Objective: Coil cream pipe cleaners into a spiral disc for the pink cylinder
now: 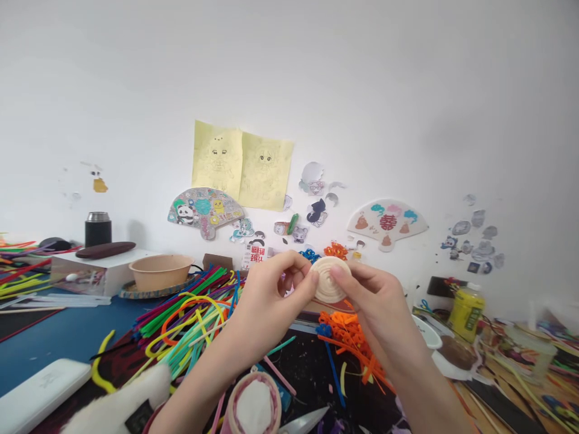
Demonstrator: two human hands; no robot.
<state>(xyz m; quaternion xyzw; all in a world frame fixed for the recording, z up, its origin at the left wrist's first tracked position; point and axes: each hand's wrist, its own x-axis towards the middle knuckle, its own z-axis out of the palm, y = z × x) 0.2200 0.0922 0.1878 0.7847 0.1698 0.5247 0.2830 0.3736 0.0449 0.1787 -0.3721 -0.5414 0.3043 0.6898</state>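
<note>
From where I stood, both hands were raised before the person's chest, closed in on one small cream disc (324,290) with rings coiled round its face. The left hand (275,292) had its fingers curled over and its thumb stretched forward, the tip pressed at the disc's left rim, so only a narrow gap stood between thumb and fingers. The right hand (380,298) held from the other side: its thumb lay flat across the upper right of the ringed face while the fingers bent round behind, where I couldn't tell how they met the back. The disc sat between the two thumbs, gripped at both sides, its coiled face turned to the person and well clear of the table (122,319). Below the right hand spread a tangle of orange strips (350,337), with bits of blue at its left edge; to the left of the left wrist lay a heap of coloured pipe cleaners (194,319). Nearer the person, a round pink container (230,410) stood between the forearms, with a silver blade (306,422) just beside it. Behind the pile, a tan bowl (161,277) rested near a white box (106,274), and farther right stood a yellow bottle (465,313).
</note>
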